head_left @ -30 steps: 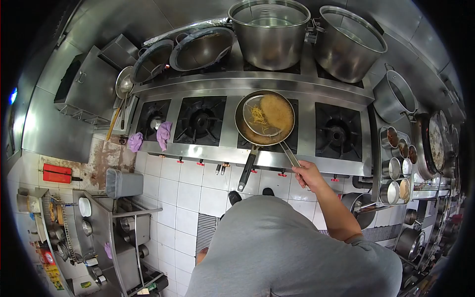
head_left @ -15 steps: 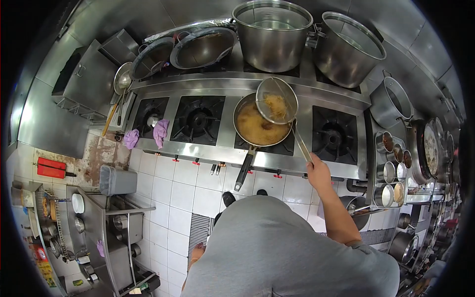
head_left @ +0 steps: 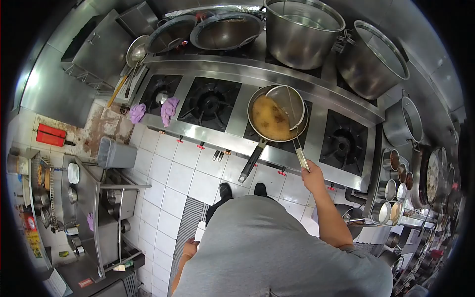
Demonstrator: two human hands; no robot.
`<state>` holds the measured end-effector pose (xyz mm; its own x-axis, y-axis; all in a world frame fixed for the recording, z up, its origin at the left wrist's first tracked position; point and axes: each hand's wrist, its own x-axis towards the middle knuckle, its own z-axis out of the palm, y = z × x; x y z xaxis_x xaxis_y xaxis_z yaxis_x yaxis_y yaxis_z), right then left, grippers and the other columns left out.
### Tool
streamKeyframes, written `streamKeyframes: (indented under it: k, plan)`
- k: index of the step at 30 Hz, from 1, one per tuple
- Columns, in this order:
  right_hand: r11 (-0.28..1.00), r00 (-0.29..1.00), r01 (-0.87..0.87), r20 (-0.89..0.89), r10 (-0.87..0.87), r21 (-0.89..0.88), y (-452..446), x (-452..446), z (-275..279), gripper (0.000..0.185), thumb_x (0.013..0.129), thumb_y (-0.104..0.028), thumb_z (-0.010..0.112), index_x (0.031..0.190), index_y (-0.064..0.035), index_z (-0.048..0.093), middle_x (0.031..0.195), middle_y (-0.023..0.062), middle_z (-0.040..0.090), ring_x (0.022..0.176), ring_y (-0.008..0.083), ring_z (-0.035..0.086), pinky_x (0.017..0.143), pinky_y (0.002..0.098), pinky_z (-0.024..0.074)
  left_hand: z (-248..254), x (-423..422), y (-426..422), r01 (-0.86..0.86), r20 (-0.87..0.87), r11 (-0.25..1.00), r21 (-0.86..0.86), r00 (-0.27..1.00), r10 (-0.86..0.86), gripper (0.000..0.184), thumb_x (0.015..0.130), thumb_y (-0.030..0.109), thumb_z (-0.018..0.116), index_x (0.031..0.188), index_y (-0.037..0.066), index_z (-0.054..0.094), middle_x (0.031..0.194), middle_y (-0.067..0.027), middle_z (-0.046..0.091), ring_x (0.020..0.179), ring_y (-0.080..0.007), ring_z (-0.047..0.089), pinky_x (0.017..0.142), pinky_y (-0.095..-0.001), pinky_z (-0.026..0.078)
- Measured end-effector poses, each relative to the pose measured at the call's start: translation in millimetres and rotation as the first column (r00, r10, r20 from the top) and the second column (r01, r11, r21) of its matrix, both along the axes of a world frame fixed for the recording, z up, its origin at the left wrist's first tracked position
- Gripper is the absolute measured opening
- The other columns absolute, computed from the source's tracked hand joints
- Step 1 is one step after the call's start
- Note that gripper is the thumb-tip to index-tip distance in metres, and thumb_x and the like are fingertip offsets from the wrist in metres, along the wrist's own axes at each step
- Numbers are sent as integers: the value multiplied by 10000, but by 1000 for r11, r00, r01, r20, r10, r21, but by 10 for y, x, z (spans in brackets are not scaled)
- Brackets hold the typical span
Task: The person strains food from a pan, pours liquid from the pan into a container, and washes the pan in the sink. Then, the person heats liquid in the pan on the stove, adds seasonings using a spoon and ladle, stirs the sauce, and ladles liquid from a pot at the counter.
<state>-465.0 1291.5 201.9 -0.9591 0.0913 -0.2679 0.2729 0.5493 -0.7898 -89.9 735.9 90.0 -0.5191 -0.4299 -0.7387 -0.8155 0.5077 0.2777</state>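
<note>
My right hand (head_left: 312,178) is closed around the handle of a round mesh strainer (head_left: 295,106). The strainer's bowl is tilted inside the right side of a frying pan (head_left: 254,99), against its wall. Golden-brown liquid (head_left: 269,119) with darker patches fills the rest of the pan. No strands show in the visible part of the mesh. The pan sits on a burner, its black handle (head_left: 252,162) pointing toward me, with no hand on it. My left hand (head_left: 190,246) hangs low beside my body; its fingers are too small to make out clearly.
Bare burners flank the pan: one (head_left: 211,104) on the left, another (head_left: 342,142) on the right. Purple cloths (head_left: 169,110) lie on the stove's left front edge. Two woks (head_left: 226,32) and large steel pots (head_left: 303,37) stand behind. Seasoning tins (head_left: 387,189) are at right.
The strainer has tipped lower into the pan, and the yellow strands seen in it before no longer show there. My left hand has shifted outward. The whole view has turned slightly.
</note>
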Motion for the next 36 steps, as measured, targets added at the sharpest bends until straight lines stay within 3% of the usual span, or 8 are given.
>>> streamKeyframes:
  k: [1, 6, 11, 25, 27, 30, 34, 36]
  plan:
    - [1000, 1000, -6, 6, 6, -3, -80, 7, 54, 331, 947, -107, 584, 1274, -57, 592, 661, 112, 623, 543, 220, 621, 512, 386, 504, 700, -370, 340, -244, 5, 970, -6, 970, 244, 594, 862, 262, 707, 1320, -88, 564, 1269, -243, 640, 1195, -330, 615, 1021, -355, 469]
    - [843, 920, 272, 382, -86, -464, -403, 119, 285, 188, 967, -106, 581, 1142, -47, 615, 603, 13, 532, 397, 103, 443, 344, 283, 331, 217, -161, -141, -280, -70, 959, 46, 957, 283, 556, 835, 177, 719, 1314, -68, 579, 1166, -206, 691, 1083, -281, 657, 947, -338, 501]
    - [791, 921, 311, 373, -113, -527, -615, 283, 408, 149, 964, -115, 587, 1099, -57, 613, 607, 18, 539, 399, 98, 444, 349, 274, 337, 479, -437, -266, -142, -109, 986, 91, 982, 152, 556, 839, 173, 709, 1326, -59, 574, 1229, -218, 661, 1124, -291, 639, 963, -350, 499]
    - [664, 892, 434, 190, -410, -609, -1548, 711, 411, 66, 963, -129, 558, 918, -83, 550, 618, 23, 506, 418, 120, 434, 361, 285, 339, -78, 1128, -1597, -368, -32, 916, 161, 925, 378, 628, 810, 217, 737, 1328, -85, 552, 1261, -240, 649, 1183, -313, 629, 986, -356, 497]
    - [673, 856, 515, 279, -436, -531, -1603, 685, 263, 84, 948, -135, 568, 875, -144, 527, 607, -4, 506, 435, 103, 436, 373, 266, 313, -731, 1866, -1962, -227, -65, 969, 93, 970, 234, 503, 869, 244, 685, 1303, -2, 618, 1305, -220, 631, 1212, -321, 611, 1010, -356, 487]
    - [658, 852, 507, 210, -479, -557, -1685, 566, 97, 82, 987, -203, 538, 927, -148, 551, 649, -13, 521, 448, 95, 436, 385, 263, 324, -787, 2382, -2111, 377, 90, 925, -49, 924, -372, 308, 987, 306, 510, 1191, 246, 733, 1427, -154, 559, 1303, -344, 532, 1106, -390, 428]
    - [602, 840, 526, 254, -480, -601, -1787, 237, -86, 110, 1003, -226, 543, 1028, -125, 580, 664, -22, 517, 463, 88, 439, 401, 255, 342, -805, 2908, -2289, 174, 69, 984, -47, 983, -171, 319, 979, 305, 526, 1221, 231, 719, 1416, -159, 569, 1316, -341, 526, 1112, -373, 424]
    - [578, 834, 538, 287, -472, -613, -1870, 115, -144, 121, 1001, -229, 550, 1043, -122, 588, 671, -25, 519, 466, 85, 441, 407, 251, 350, -891, 3078, -2335, -321, 12, 947, 16, 947, 321, 312, 979, 296, 532, 1217, 224, 720, 1414, -169, 568, 1306, -342, 538, 1117, -369, 422]
